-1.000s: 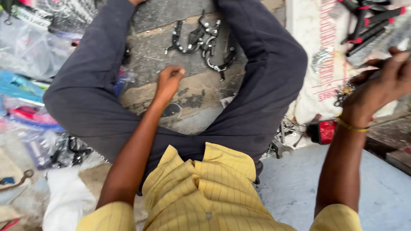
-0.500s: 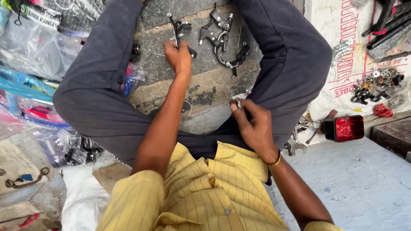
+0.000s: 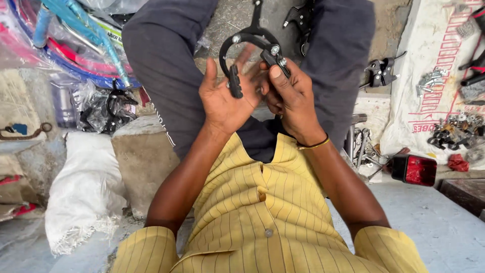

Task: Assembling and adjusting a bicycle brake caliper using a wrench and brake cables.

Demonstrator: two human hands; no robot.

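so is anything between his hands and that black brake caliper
Nothing visible. Both hands are already on the brake caliper: the left hand cradles the pad end, and the right hand pinches the other arm by its bolt.

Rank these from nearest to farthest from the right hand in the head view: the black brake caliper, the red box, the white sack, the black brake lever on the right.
1. Black brake caliper: held in the right hand itself, up in front.
2. Black brake lever: to the right, on the ground beside the knee.
3. Red box: lower right, on the floor.
4. White sack: far left, beyond the left arm.
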